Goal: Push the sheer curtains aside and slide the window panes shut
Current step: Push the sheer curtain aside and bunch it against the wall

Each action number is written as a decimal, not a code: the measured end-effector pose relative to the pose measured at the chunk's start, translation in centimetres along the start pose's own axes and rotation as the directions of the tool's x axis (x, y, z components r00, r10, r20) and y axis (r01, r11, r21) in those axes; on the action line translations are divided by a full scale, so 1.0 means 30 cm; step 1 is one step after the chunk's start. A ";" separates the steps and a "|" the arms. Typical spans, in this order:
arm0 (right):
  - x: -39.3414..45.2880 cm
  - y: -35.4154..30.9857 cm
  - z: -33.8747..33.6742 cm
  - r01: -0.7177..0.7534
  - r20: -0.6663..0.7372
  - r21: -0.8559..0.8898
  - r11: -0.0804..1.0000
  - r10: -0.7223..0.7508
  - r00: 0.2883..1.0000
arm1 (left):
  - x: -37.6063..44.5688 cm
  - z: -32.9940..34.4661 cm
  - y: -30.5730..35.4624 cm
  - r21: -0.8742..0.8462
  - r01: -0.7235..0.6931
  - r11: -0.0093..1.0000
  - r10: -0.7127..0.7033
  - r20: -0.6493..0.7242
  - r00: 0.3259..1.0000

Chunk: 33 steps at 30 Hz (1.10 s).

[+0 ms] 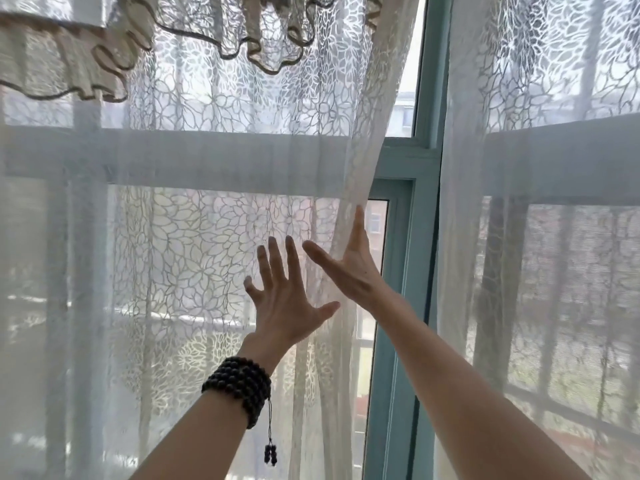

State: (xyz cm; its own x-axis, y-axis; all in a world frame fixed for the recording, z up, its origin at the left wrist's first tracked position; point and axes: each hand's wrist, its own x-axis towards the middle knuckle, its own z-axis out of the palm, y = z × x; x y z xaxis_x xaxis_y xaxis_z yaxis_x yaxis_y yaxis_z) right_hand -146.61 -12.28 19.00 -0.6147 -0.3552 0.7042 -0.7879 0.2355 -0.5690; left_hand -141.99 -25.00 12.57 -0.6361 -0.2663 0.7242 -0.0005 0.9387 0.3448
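Note:
A white sheer curtain (207, 237) with a leaf pattern hangs over the left of the window. A second sheer curtain (540, 202) covers the right. Between them a gap shows the pale blue window frame (412, 237) and a strip of pane (375, 223). My left hand (287, 299), with dark beads on its wrist, is spread flat against the left curtain. My right hand (349, 265) is open too, its fingers pressed against that curtain's right edge beside the frame. Neither hand grips anything.
A ruffled valance (104, 64) with dark trim hangs across the top left. Behind the curtains, horizontal window bars and outside railings show through. Buildings are visible through the gap.

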 end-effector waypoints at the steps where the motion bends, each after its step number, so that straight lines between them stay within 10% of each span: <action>1: 0.021 -0.007 0.016 -0.008 -0.001 0.017 1.000 0.008 1.000 | 0.023 -0.013 -0.013 0.019 0.006 1.000 -0.007 0.001 1.000; 21: 0.184 -0.197 0.287 0.001 0.115 0.253 0.968 -0.031 0.993 | 0.049 -0.228 -0.152 -0.259 0.153 0.954 -0.192 -0.134 0.972; 33: 0.342 -0.500 0.436 0.016 0.106 0.418 0.908 -0.067 0.992 | 0.009 -0.492 -0.360 0.463 0.448 0.765 -0.326 -0.322 0.889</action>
State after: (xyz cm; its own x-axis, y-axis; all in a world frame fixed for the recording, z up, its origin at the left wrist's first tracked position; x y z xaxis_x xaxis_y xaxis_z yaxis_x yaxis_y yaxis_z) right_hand -140.62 -31.31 29.21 -0.5536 -0.4642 0.6914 -0.7105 -0.1698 -0.6829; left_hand -130.77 -38.46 17.86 -0.3168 -0.6133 0.7235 -0.6427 0.6998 0.3118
